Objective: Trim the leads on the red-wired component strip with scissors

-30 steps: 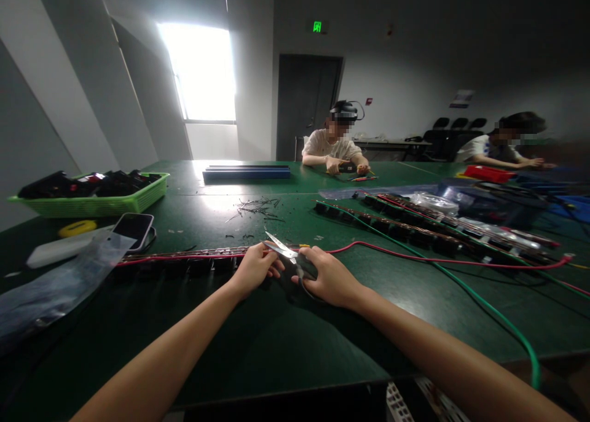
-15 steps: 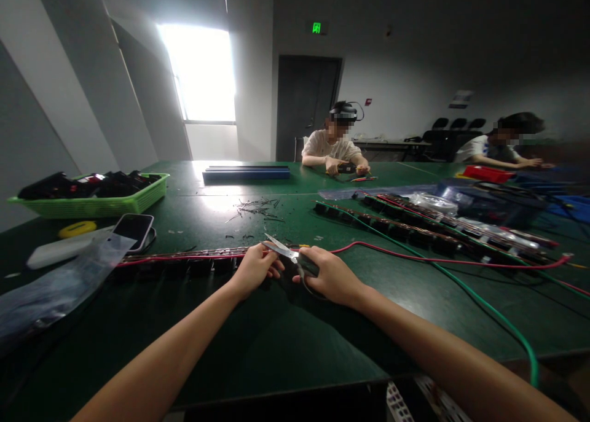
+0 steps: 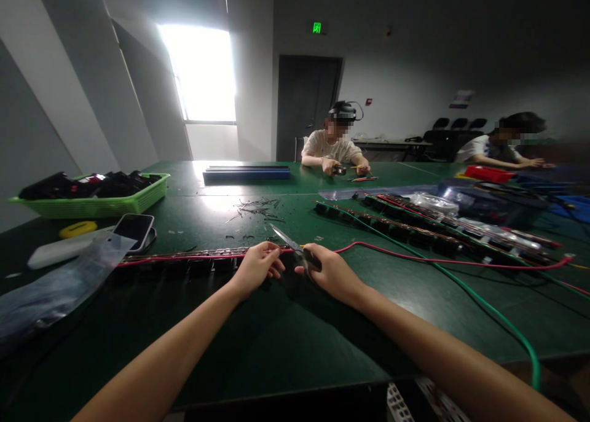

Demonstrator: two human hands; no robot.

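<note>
In my right hand [image 3: 332, 271], the fingers are wrapped round the dark handles of a pair of scissors [image 3: 286, 239]. Their blades point up and to the left and look nearly closed. My left hand [image 3: 259, 265] pinches the red wire [image 3: 378, 246] close to the blades. That wire runs along a long black strip of parts [image 3: 184, 265], whose right end is hidden behind my left hand. The exact spot between my left fingertips is too small to make out.
Beyond my hands lies a pile of dark clippings [image 3: 258, 208]. Similar strips [image 3: 396, 228] and a green wire [image 3: 488, 311] lie at right. At left are a phone [image 3: 133, 230], a plastic bag [image 3: 69, 287] and a green basket [image 3: 101, 208]. Two people sit across the table [image 3: 322, 342].
The scissors have turned so that their tips point higher, and the blades have come together. My left hand has barely moved. Across the table, a person's hands have moved apart.
</note>
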